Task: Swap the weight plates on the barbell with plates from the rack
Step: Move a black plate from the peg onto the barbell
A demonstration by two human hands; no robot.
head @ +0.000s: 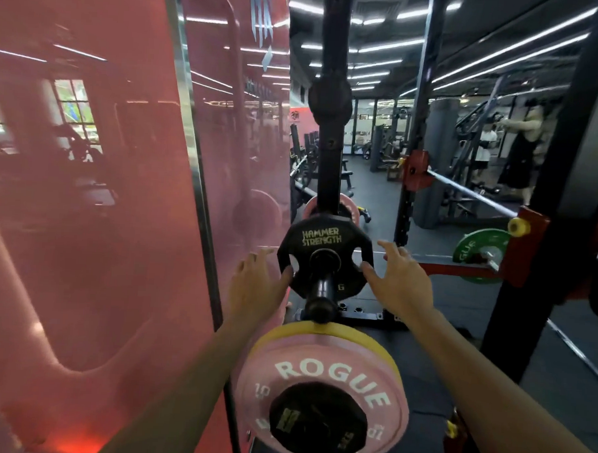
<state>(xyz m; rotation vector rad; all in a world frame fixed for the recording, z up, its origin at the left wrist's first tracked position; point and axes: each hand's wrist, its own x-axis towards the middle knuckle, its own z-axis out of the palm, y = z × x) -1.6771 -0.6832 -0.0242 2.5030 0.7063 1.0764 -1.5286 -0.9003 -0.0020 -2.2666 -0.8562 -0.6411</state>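
black plate [324,251] on rack peg [323,289] | left hand [254,286] at its left edge, right hand [399,282] at right edge | both grips spread open, thumbs touching plate, holding nothing

We reach both hands toward a black plate [323,253] on a rack peg [323,289]. Our left hand [257,286] touches its left edge with spread fingers, thumb at a cutout; our right hand [399,282] does likewise on the right edge. Below, a pink plate [322,374] hangs on a lower peg with a small black plate [318,420] before it. A green plate [478,249] sits on the barbell [470,192] to the right.
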